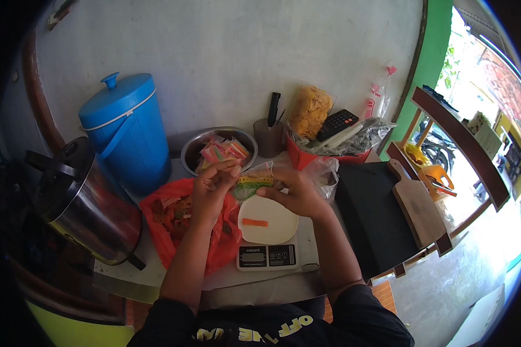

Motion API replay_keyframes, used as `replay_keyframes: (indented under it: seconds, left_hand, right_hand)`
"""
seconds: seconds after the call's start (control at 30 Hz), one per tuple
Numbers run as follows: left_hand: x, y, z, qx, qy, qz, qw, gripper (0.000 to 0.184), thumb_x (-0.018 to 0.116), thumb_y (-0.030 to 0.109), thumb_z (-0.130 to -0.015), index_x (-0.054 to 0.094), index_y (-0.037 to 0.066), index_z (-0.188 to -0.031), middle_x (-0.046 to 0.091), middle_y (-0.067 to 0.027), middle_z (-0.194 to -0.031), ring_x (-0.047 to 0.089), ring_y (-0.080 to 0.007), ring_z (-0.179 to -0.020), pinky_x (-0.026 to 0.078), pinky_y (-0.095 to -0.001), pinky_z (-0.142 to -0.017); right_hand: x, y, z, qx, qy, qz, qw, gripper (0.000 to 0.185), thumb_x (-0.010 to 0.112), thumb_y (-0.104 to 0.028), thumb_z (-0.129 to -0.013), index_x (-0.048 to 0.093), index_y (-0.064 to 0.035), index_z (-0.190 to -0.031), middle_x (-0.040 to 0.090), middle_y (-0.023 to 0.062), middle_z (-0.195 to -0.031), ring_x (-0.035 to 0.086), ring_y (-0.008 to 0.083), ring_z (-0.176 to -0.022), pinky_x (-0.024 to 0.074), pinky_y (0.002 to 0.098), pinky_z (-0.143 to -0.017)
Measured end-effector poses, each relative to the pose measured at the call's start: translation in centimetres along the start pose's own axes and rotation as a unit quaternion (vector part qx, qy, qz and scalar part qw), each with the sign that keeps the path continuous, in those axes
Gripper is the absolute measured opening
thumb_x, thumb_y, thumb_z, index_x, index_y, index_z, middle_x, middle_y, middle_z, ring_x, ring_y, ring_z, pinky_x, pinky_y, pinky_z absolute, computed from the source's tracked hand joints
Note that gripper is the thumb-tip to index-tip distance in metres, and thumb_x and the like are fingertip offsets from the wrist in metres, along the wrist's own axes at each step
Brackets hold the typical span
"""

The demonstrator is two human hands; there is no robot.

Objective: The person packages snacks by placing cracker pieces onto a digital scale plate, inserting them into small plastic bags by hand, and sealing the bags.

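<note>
Over the scale, my right hand [295, 194] pinches a small clear plastic packet [253, 184] with yellow and green markings between thumb and fingers. My left hand [213, 188] is raised at the packet's left edge, its fingertips closed together; what they grip is too small to make out. Below lies a white kitchen scale [267, 258] with a cream plate-like pan [278, 229]. On the pan rests a flat orange-red strip [255, 222]. Beside my left forearm, a red plastic bag [162, 199] stands open, with orange and green small packets [178, 209] inside.
Behind my hands, a steel bowl [186, 153] holds pink-and-white packets. A red basket [324, 161] carries a calculator [337, 124] and plastic bags. A blue cooler jug [124, 136] and steel pot [92, 202] stand left. A wooden board [417, 208] lies on a black box [367, 220] right.
</note>
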State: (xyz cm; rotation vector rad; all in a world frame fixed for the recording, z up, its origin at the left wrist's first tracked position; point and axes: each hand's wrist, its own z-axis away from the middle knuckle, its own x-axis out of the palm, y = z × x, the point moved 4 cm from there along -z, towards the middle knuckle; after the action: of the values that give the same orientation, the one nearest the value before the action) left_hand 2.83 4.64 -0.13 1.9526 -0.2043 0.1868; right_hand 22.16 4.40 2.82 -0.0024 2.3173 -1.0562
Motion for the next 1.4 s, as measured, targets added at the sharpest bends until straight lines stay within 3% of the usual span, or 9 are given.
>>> replay_keyframes:
  seconds: [0.17,0.27,0.37,0.57,0.77,0.97,1.27,1.37,1.4]
  left_hand:
    - [1.7,2.1,0.7,0.032,0.034,0.003,0.999,0.038,0.069,0.012,-0.088,0.057,0.005,-0.123,0.065,-0.0015,-0.085,0.06,-0.0071,-0.076,0.047,-0.0225,-0.07]
    - [1.2,1.1,0.5,0.059,0.016,-0.023,0.998,0.034,0.069,0.018,-0.089,0.059,0.005,-0.119,0.066,-0.0021,-0.088,0.059,-0.0073,-0.075,0.046,-0.0233,-0.07]
    - [1.0,0.2,0.3,0.06,-0.032,-0.105,0.992,0.028,0.068,0.024,-0.09,0.065,0.003,-0.108,0.067,-0.0019,-0.086,0.06,-0.0074,-0.076,0.046,-0.0233,-0.071]
    - [1.2,-0.6,0.4,0.015,-0.044,-0.103,0.994,0.027,0.068,0.028,-0.09,0.069,0.002,-0.091,0.065,0.0001,-0.077,0.059,-0.0055,-0.075,0.046,-0.022,-0.071]
    - [1.4,-0.9,0.8,0.016,-0.048,-0.125,0.991,0.03,0.065,0.03,-0.092,0.067,0.0,-0.098,0.067,-0.0014,-0.086,0.06,-0.007,-0.079,0.046,-0.023,-0.074]
    - [2.0,0.2,0.8,0.038,-0.047,-0.045,0.997,0.036,0.058,0.03,-0.097,0.06,-0.001,-0.114,0.065,-0.0043,-0.097,0.061,-0.0098,-0.091,0.047,-0.0246,-0.083]
    - [2.0,0.8,1.0,0.013,-0.077,-0.069,0.995,0.035,0.055,0.029,-0.098,0.064,-0.002,-0.11,0.068,-0.0065,-0.1,0.062,-0.011,-0.092,0.049,-0.0264,-0.084]
    - [-0.1,0.4,0.3,0.026,0.009,-0.072,0.997,0.035,0.055,0.03,-0.098,0.065,-0.002,-0.109,0.069,-0.0047,-0.095,0.062,-0.0101,-0.089,0.048,-0.025,-0.082]
    - [-0.8,0.9,0.0,0.024,0.023,-0.059,0.998,0.035,0.056,0.03,-0.098,0.065,-0.002,-0.108,0.069,-0.0044,-0.095,0.062,-0.0096,-0.088,0.048,-0.0245,-0.081]
  right_hand:
    - [0.1,-1.1,0.0,-0.081,-0.088,-0.006,0.993,0.031,0.07,-0.017,-0.085,0.065,-0.006,-0.114,0.063,0.0116,-0.084,0.062,0.0212,-0.073,0.051,0.0315,-0.066]
    - [0.6,-1.2,-0.2,-0.064,-0.064,0.041,0.995,0.03,0.07,-0.016,-0.086,0.067,-0.0108,-0.114,0.068,0.0054,-0.093,0.062,0.014,-0.079,0.0496,0.0286,-0.07]
    - [0.1,-1.2,-0.2,-0.003,0.039,-0.01,0.999,0.028,0.072,-0.013,-0.083,0.067,-0.0064,-0.11,0.065,0.0082,-0.087,0.063,0.0198,-0.073,0.0509,0.0304,-0.066]
    - [-0.1,-1.1,-0.1,-0.022,0.005,0.005,1.0,0.031,0.075,-0.014,-0.081,0.066,-0.006,-0.109,0.065,0.0098,-0.087,0.063,0.0201,-0.073,0.0509,0.0302,-0.066]
    - [0.6,-0.4,0.2,-0.029,-0.068,0.022,0.997,0.03,0.076,-0.018,-0.08,0.069,-0.0071,-0.107,0.063,0.0091,-0.087,0.064,0.0187,-0.074,0.0508,0.0297,-0.067]
    - [-0.7,-0.8,0.1,0.074,0.047,-0.109,0.99,0.022,0.073,-0.013,-0.083,0.071,-0.0066,-0.104,0.065,0.0069,-0.085,0.064,0.0119,-0.074,0.0523,0.0265,-0.066]
    - [0.0,-0.3,-0.3,0.016,0.078,-0.061,0.995,0.018,0.074,-0.01,-0.082,0.067,-0.0038,-0.097,0.064,0.0035,-0.087,0.064,0.0086,-0.073,0.0506,0.0222,-0.062]
    - [0.1,-0.2,-0.4,0.037,0.103,-0.16,0.981,0.022,0.073,-0.011,-0.082,0.062,-0.0073,-0.101,0.066,0.0051,-0.088,0.065,0.0141,-0.077,0.0518,0.0297,-0.067]
    - [0.6,0.3,-0.4,0.049,0.024,-0.065,0.996,0.025,0.074,-0.014,-0.081,0.061,-0.0075,-0.101,0.066,0.0052,-0.089,0.065,0.0154,-0.078,0.0519,0.0305,-0.067]
